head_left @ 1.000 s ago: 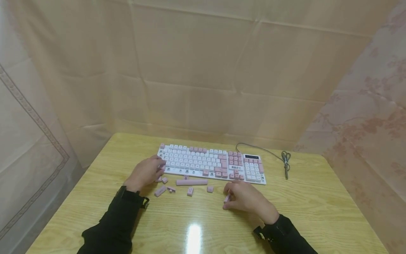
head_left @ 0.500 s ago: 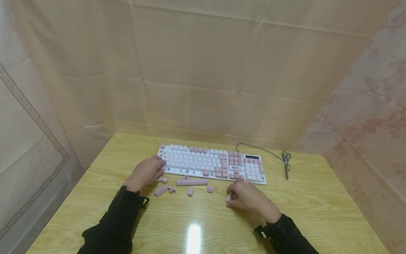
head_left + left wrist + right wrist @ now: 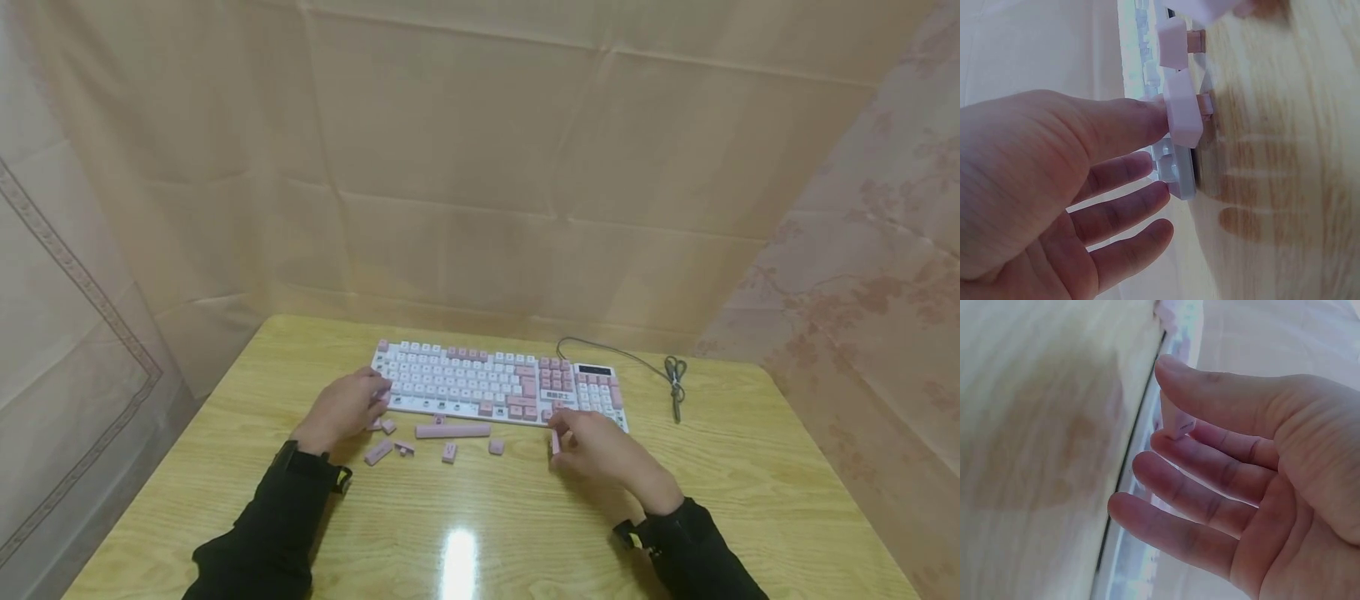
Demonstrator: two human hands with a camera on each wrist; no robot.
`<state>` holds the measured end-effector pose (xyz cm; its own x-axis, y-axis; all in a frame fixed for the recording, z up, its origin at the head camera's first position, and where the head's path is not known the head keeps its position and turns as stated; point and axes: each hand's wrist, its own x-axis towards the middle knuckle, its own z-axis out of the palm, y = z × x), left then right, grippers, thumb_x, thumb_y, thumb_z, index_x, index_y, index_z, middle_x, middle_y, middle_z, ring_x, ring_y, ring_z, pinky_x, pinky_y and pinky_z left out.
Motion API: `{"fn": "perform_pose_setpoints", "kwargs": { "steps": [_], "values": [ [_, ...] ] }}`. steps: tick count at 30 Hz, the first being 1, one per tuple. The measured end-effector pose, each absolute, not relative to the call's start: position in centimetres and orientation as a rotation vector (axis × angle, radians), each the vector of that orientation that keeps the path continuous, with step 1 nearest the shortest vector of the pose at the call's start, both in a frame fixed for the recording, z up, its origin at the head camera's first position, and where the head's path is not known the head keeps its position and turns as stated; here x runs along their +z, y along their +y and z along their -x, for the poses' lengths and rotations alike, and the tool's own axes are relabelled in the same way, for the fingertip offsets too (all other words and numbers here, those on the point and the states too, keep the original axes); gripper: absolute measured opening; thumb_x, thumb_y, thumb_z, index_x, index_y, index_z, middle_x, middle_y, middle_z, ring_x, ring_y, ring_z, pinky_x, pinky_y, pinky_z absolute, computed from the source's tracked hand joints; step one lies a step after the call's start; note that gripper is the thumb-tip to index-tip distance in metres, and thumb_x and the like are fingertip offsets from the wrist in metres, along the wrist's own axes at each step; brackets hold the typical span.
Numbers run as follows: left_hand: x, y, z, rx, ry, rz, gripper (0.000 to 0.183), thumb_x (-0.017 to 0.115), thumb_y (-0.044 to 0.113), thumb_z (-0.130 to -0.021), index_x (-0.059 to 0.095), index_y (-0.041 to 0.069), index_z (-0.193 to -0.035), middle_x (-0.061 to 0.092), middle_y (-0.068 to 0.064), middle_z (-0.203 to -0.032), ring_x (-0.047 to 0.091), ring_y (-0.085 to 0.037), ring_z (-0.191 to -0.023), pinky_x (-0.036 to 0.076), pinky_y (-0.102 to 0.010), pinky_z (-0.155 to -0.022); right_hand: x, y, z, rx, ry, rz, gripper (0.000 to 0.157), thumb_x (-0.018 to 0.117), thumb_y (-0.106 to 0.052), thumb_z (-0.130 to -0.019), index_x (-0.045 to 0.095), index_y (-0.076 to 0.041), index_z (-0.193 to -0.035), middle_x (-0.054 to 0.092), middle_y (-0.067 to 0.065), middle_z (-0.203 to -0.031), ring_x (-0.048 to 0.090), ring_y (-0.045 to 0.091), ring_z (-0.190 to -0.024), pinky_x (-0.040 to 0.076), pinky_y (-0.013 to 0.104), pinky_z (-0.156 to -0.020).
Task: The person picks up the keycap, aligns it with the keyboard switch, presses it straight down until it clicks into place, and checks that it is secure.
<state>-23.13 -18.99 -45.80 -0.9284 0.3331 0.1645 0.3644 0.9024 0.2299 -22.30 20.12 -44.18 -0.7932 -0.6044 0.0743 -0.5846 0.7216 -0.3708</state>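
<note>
A white and pink keyboard (image 3: 450,379) lies across the table. Its bottom row shows bare spots toward the left. My left hand (image 3: 341,410) rests at the keyboard's left end; in the left wrist view its fingers are loosely extended along the edge, with the thumb tip partly behind a pink keycap (image 3: 1183,112). By the keyboard's lower right part, my right hand (image 3: 603,450) pinches a pink keycap (image 3: 1175,419) between thumb and fingers. Loose on the table are a long pink spacebar (image 3: 453,431) and several pink keycaps, among them one slanted keycap (image 3: 378,452) and one small square keycap (image 3: 496,447).
Behind the keyboard a grey cable (image 3: 622,353) runs right to a tied bundle (image 3: 676,379). The wooden table (image 3: 735,467) backs onto a beige cloth (image 3: 450,233). A patterned cloth (image 3: 885,333) hangs on the right.
My right hand has moved right and slightly away from me, toward the keyboard's front edge, with the pink keycap held in it. The left hand has stayed where it was.
</note>
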Motion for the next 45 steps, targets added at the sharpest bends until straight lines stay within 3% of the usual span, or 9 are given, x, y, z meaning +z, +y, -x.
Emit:
{"fn": "perform_pose_setpoints", "kwargs": {
  "steps": [7,19,32,45],
  "values": [
    [-45.7,-19.0,23.1,-0.387,-2.939,0.544,0.035,0.067,0.016,-0.086,0.064,0.002,-0.118,0.062,-0.015,-0.111,0.06,-0.029,-0.099,0.048,-0.045,-0.086,-43.2,22.7,23.5,-0.612,2.955,0.932,0.034,0.074,-0.009,-0.076,0.068,-0.004,-0.109,0.067,0.005,-0.101,0.063,0.017,-0.078,0.053,0.031,-0.068],
    [-45.8,-19.1,23.0,-0.384,-2.937,0.554,0.034,0.067,0.015,-0.087,0.064,0.002,-0.117,0.062,-0.015,-0.111,0.059,-0.029,-0.098,0.048,-0.045,-0.085,-42.8,27.4,24.9,-0.641,3.028,0.736,0.045,0.076,-0.018,-0.078,0.062,0.0,-0.117,0.063,0.016,-0.115,0.063,0.023,-0.082,0.053,0.038,-0.068],
    [-45.9,-19.1,23.0,-0.379,-2.934,0.553,0.033,0.066,0.015,-0.087,0.064,0.002,-0.117,0.062,-0.014,-0.111,0.059,-0.028,-0.098,0.048,-0.044,-0.085,-43.3,29.3,25.5,-0.596,3.023,0.638,0.037,0.075,-0.008,-0.076,0.066,0.001,-0.11,0.064,0.017,-0.105,0.061,0.025,-0.079,0.052,0.04,-0.067],
    [-45.5,-18.9,22.9,-0.4,-2.923,0.55,0.033,0.068,0.014,-0.086,0.065,0.001,-0.116,0.062,-0.015,-0.11,0.059,-0.028,-0.098,0.049,-0.044,-0.085,-44.2,29.2,26.0,-0.496,3.011,0.53,0.031,0.075,-0.012,-0.075,0.071,-0.007,-0.105,0.064,0.006,-0.095,0.057,0.02,-0.08,0.051,0.038,-0.069]
  ]
}}
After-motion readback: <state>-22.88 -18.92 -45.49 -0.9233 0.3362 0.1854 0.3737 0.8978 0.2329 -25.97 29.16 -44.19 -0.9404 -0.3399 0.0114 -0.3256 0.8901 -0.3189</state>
